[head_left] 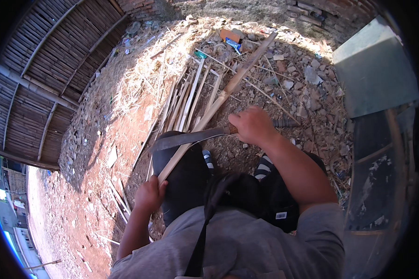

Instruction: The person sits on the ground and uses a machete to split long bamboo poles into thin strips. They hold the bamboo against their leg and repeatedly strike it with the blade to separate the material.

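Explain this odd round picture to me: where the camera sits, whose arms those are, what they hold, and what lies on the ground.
The camera is worn on a person's head and looks down, so the wide lens bends everything toward the rim. The two bare arms entering from below are that person's own.

The left hand grips the near end of a long bamboo strip, which runs away up the picture over the knee. The right hand is closed around the handle of a big knife, whose blade lies across the strip.

On the reddish dirt ground lie more split bamboo slats, dry straw and rubble stones. A bamboo wall stands at the left, a grey panel at the right.
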Motion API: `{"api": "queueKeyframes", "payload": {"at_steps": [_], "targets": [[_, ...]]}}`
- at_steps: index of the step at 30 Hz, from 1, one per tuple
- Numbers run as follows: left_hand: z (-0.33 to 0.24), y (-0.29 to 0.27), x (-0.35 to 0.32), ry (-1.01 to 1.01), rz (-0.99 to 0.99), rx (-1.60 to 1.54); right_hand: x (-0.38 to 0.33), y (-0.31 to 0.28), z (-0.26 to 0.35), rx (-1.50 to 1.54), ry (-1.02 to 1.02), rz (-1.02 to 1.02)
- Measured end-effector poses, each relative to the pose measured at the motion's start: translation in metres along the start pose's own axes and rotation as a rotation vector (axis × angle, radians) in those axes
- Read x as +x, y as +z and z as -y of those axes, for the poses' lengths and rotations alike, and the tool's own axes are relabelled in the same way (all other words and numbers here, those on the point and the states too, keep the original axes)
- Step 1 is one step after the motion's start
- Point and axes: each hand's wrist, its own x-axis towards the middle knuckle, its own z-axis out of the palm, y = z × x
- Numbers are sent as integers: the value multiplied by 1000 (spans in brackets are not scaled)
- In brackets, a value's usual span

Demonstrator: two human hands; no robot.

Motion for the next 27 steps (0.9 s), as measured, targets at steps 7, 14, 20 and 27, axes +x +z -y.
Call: {"api": "queueKeyframes", "payload": {"at_steps": [7, 14, 20, 27], "targets": [[-10, -16, 8, 43, 9, 29, -8, -2, -58, -3, 557, 99], [-10, -9, 5, 64, -63, 12, -2, -18, -37, 62, 410, 139], [1, -6, 5, 35, -37, -7, 11, -11, -7, 70, 154, 77], [-8, -17, 3, 82, -11, -9, -12, 8, -72, -7, 542, 154]]}}
